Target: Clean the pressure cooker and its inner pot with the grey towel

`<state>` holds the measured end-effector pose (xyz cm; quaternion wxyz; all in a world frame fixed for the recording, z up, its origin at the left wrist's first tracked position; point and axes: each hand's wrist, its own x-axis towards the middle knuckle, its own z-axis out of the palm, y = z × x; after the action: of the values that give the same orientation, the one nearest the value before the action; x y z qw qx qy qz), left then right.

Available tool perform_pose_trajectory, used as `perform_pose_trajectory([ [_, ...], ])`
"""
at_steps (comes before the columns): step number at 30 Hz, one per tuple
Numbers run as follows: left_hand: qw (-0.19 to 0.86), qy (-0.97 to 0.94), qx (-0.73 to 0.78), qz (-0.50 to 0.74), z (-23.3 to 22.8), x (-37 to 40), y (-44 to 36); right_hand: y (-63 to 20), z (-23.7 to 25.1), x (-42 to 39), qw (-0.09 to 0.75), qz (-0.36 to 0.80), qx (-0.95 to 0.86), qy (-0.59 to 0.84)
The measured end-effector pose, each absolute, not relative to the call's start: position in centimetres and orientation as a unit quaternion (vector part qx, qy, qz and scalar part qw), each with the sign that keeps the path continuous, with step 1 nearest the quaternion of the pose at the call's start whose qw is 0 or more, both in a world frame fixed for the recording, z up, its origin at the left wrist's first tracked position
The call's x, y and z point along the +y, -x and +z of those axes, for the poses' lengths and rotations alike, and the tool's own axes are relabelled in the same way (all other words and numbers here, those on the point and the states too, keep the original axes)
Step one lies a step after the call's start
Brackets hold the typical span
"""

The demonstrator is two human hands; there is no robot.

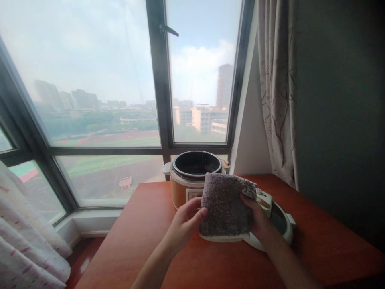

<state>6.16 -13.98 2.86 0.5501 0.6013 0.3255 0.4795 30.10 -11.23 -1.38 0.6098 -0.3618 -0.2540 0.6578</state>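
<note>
A folded grey cloth (pixel 227 206) is held up over the table between both hands. At its left edge my left hand (pixel 191 216) is closed, thumb in front and fingers partly hidden behind the cloth. My right hand (pixel 257 214) grips the right side, its thumb pressed on the front near the upper corner. Behind the cloth stands an electric pressure cooker (pixel 179 188) with an orange-brown body, its top uncovered and the dark inner pot (pixel 197 163) showing. The cooker's lid (pixel 279 218) lies on the table, partly covered by my right hand and forearm.
The reddish-brown wooden table (pixel 135 241) reaches up to a large window with a dark frame (pixel 159 80). A patterned curtain (pixel 278 88) hangs at the right, and a pale curtain (pixel 27 233) at the lower left. A window handle (pixel 170 30) sticks out above.
</note>
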Motion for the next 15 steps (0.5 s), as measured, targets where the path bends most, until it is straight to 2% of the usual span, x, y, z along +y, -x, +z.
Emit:
perform_pose_trajectory([
  [4,0.297,-0.676,0.437,0.513,8.2,-7.6,-2.3,-31.6,3.4,-5.2,0.628,0.638,-0.273,0.353],
  [7,0.061,-0.666,0.624,0.404,10.4,-2.4,0.2,-31.4,6.6,-1.1,0.605,0.567,-0.352,0.435],
  [10,0.024,-0.641,0.684,0.348,10.9,1.7,1.6,-30.7,8.3,1.7,0.582,0.529,-0.384,0.484],
  [15,0.046,-0.664,0.700,0.258,10.3,5.3,1.7,-30.0,8.8,4.3,0.551,0.456,-0.440,0.542],
])
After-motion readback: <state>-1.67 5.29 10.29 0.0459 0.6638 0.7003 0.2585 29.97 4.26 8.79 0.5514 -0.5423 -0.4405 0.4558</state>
